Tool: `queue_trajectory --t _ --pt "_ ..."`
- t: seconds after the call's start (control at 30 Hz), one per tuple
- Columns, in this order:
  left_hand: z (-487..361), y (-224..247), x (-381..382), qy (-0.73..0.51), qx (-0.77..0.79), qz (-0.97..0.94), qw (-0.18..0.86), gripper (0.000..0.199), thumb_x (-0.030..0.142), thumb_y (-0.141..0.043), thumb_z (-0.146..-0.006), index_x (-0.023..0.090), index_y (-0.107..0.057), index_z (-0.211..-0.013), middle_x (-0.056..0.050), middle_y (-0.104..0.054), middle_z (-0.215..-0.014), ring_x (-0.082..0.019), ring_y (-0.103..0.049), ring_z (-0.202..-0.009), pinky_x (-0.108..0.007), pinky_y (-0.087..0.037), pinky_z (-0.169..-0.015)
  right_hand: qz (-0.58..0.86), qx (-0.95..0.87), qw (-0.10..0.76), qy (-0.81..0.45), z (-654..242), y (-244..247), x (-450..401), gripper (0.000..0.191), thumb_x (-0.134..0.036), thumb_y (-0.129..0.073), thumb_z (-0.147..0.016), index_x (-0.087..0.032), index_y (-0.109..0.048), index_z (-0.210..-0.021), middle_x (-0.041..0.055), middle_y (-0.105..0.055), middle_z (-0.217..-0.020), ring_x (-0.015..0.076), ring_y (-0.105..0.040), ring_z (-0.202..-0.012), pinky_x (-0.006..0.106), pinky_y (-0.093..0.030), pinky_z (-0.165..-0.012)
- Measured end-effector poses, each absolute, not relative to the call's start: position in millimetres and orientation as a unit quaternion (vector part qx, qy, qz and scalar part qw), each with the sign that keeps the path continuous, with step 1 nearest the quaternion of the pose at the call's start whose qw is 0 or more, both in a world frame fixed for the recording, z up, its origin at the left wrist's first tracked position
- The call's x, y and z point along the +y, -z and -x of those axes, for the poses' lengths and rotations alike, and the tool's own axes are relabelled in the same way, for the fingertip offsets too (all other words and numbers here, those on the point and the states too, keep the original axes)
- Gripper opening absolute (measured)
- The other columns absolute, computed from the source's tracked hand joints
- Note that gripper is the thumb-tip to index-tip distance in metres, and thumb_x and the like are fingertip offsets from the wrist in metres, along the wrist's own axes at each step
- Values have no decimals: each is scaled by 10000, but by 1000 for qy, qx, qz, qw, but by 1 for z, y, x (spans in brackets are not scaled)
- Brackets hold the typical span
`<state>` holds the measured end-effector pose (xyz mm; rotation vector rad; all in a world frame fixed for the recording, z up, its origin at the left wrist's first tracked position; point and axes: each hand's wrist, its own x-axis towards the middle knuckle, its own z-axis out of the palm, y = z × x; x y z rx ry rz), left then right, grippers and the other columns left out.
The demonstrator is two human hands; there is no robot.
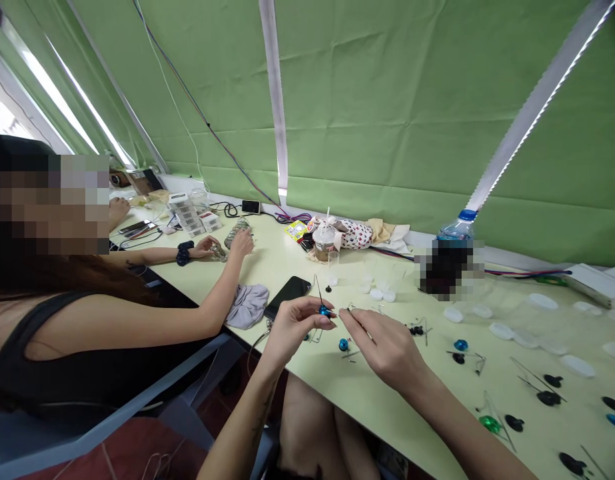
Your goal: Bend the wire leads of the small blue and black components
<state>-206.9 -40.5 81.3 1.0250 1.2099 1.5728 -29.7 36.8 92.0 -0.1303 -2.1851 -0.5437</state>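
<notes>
Left hand (297,328) has a blue bead (324,311) pinched between its fingertips (324,321). Right hand (387,350) is pinching a thin metal pin (360,325) just beside it.

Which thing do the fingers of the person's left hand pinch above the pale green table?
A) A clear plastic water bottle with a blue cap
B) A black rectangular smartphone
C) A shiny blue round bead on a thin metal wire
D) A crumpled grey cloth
C. The left hand pinches the shiny blue round bead on its thin metal wire, above the table.
</notes>
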Motion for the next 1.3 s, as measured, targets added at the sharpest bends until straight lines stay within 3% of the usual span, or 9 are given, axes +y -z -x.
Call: queue_trajectory --t 0.13,0.3,0.47,0.57,0.73,0.93,1.3 --pt "214 -79 -39 -645 475 -411 436 274 274 -718 -770 119 -705 -995 -83 -726 -858 -171 -698 -737 -296 -568 -765 66 -870 450 191 24 -92 38 239 -23 -569 -854 -68 -647 -1075 118 -683 -848 191 -623 -724 309 -453 -639" --pt "216 -82 -41 -628 460 -424 463 405 329 -683 -808 114 -664 -1151 -136 -724 -968 -185 -703 -781 -308 -550 -806 124 -865 487 7 25 -96 36 213 -61 -534 -890 -158 -649 -1040 76 -675 -902 171 -643 -784 280 -483 -684" --pt "210 -84 -45 -626 440 -433 477 390 331 -655 -833 127 -659 -1165 -139 -715 -1011 -171 -693 -789 -296 -539 -806 209 -813 510 -187 25 -103 34 140 -218 -550 -910 -197 -683 -873 60 -565 -833 139 -535 -649 277 -438 -557" --pt "206 -86 -45 -626 435 -438 476 326 288 -671 -820 119 -684 -1098 -131 -719 -986 -165 -684 -791 -285 -538 -797 235 -773 473 -352 23 -105 36 135 -301 -574 -900 -196 -622 -831 14 -556 -702 118 -495 -562 259 -416 -506" --pt "199 -86 -44 -630 454 -424 466 236 230 -755 -722 114 -719 -924 -104 -738 -890 -177 -687 -761 -307 -549 -786 209 -688 345 -603 28 -106 36 265 -431 -608 -862 -181 -556 -791 36 -653 -717 128 -579 -567 243 -454 -484" --pt "192 -86 -47 -629 475 -402 466 283 213 -800 -655 120 -737 -915 -74 -743 -779 -177 -690 -688 -316 -566 -744 228 -682 335 -608 35 -100 32 315 -458 -661 -812 -177 -570 -702 2 -597 -642 101 -501 -526 233 -416 -485" --pt "185 -85 -48 -635 516 -398 415 248 221 -828 -600 147 -774 -831 -69 -757 -803 -194 -689 -732 -299 -560 -737 237 -616 312 -683 39 -91 35 381 -509 -664 -791 -176 -525 -670 -19 -550 -602 74 -412 -471 219 -328 -455"
